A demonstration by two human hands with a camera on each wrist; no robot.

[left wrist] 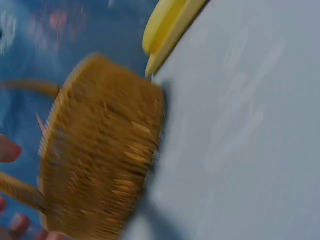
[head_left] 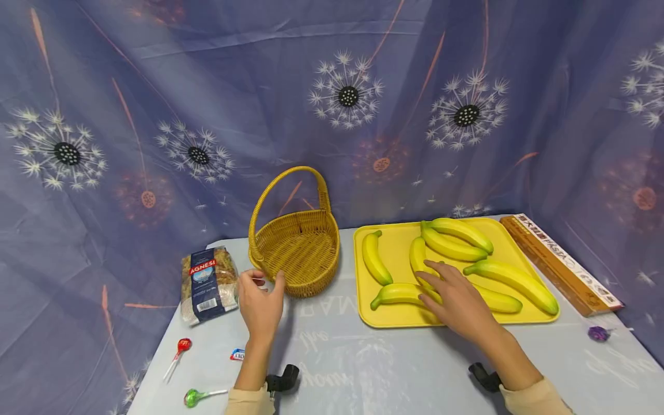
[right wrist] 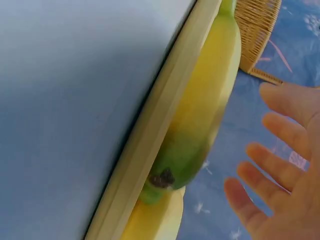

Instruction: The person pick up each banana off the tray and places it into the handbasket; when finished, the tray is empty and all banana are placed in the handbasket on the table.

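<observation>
A yellow wicker basket (head_left: 298, 253) with one tall arched handle stands at the back of the table. My left hand (head_left: 261, 305) is at its near left side, thumb and fingers apart beside the foot of the handle. In the blurred left wrist view the fingers (left wrist: 19, 226) stand either side of the handle, and contact cannot be made out. Over the yellow tray (head_left: 365, 317) my right hand (head_left: 461, 300) hovers with spread fingers, holding nothing. Several bananas (head_left: 510, 282) lie on that tray, and the hand partly hides the middle ones (head_left: 422, 262).
Left of the basket lies an Agnesi pasta bag (head_left: 207, 285). A red lollipop (head_left: 184, 345), a green lollipop (head_left: 193, 397) and a small wrapped sweet (head_left: 237, 354) are in front. On the right are a long pasta box (head_left: 562, 265) and a purple lollipop (head_left: 599, 333). A curtain (head_left: 259, 86) hangs behind.
</observation>
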